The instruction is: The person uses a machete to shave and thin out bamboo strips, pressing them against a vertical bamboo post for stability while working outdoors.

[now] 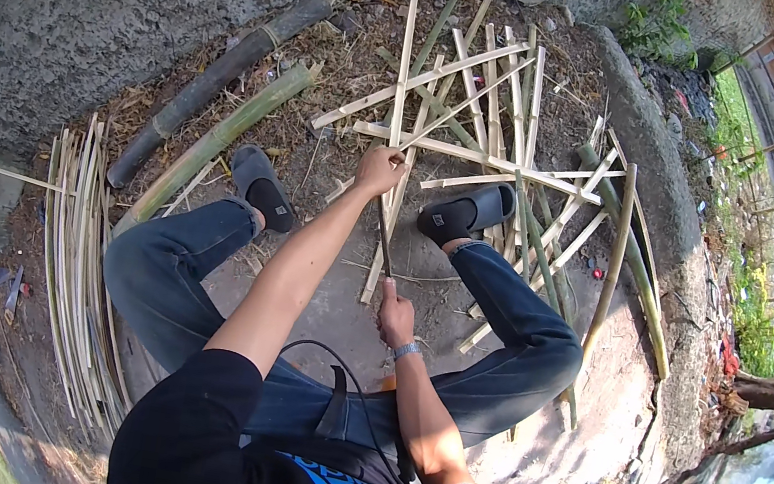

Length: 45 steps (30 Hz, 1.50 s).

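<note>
My right hand [397,316], a watch on its wrist, is closed round the handle of a knife [385,235]. The dark, narrow blade points away from me, and its tip reaches my left hand [380,171]. Fingers of that left hand are closed on a thin bamboo strip [471,99], which slants up to the far right over other pieces. Where strip and blade meet is partly hidden by the fingers. Pale split bamboo slats [481,159] lie crisscrossed on the ground just beyond both hands, some passing beneath the left one.
Two bamboo poles, one dark [217,78] and one green [218,144], lie at the far left. A bundle of long thin strips [78,264] rests left of my knee. Brown and green poles [612,268] lean at right, beside a low concrete edge [649,132]. My sandalled feet flank the slats.
</note>
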Available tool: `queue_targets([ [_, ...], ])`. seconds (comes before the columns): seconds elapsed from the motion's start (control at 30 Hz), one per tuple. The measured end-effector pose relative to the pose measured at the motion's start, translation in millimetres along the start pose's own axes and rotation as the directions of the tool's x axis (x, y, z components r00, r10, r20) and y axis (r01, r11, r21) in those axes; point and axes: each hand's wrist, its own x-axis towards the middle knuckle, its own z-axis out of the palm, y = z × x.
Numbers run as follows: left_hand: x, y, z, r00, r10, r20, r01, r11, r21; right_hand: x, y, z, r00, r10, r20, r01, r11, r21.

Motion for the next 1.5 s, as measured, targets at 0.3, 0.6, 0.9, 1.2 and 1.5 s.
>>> queue_targets([
  [0.3,-25.7,-105.5,-33.7,0.933,-0.350,0.077,0.327,0.920,0.216,32.6,1.6,19.2,0.998,0.067,0.018,-0.070,0.975,0.212],
  [0.6,-19.4,-106.2,28.2,0.873,-0.440,0.212,0.308,0.833,0.460,42.6,11.9,17.6,0.995,0.055,-0.084,-0.042,0.988,0.148],
  [0.9,-28.3,-116.0,-5.2,0.796,-0.315,0.517,0.379,0.925,-0.020,17.3,-8.7,33.8,0.990,0.037,-0.136,0.008,0.949,0.315],
  [1.2,-43.6,-12.9,-175.5,0.705,0.203,0.680,0.567,0.415,-0.712,-4.9,-37.5,20.0,0.955,-0.141,-0.261,0.258,0.829,0.496],
  [1.5,-36.1,52.2,-216.5,0.941,0.339,-0.022,-0.041,0.048,-0.998,-27.1,-38.5,18.7,0.935,-0.201,-0.292,0.325,0.814,0.481],
])
